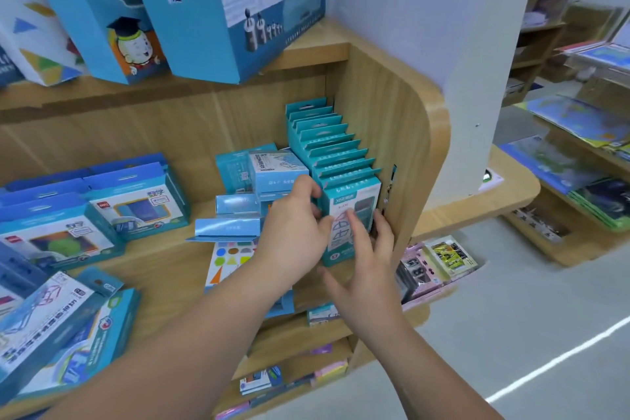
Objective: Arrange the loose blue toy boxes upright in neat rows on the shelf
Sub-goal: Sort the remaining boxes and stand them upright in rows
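Shelf of pale grained wood [163,269], a flat board ending at the right in a smooth, curved wooden side wall [402,133]. Against that wall stands a row of slim teal cardboard boxes [327,143], matte and rectangular, each with a punched hang tab on top. They are upright and packed face to back, and the row runs from the rear of the shelf toward its front edge. The front teal box [353,201] is at the near end of the row, upright, long axis vertical, printed face toward the camera, right edge near the side wall. Left hand [293,232]: fingers [308,186] curled round the box's left edge near the top, gripping it. Right hand [368,262]: fingers [358,228] straight and slightly spread, laid flat on the lower printed face, the outermost along the box's right edge. Just left of the left hand is a loose heap of similar teal boxes [269,170], some tilted, some flat. A flat box printed with coloured geometric shapes [231,259] lies beside the left wrist. Farther left, wider glossy blue boxes [136,201] lie askew. On the upper board, tall blue cartons [218,10] lean.
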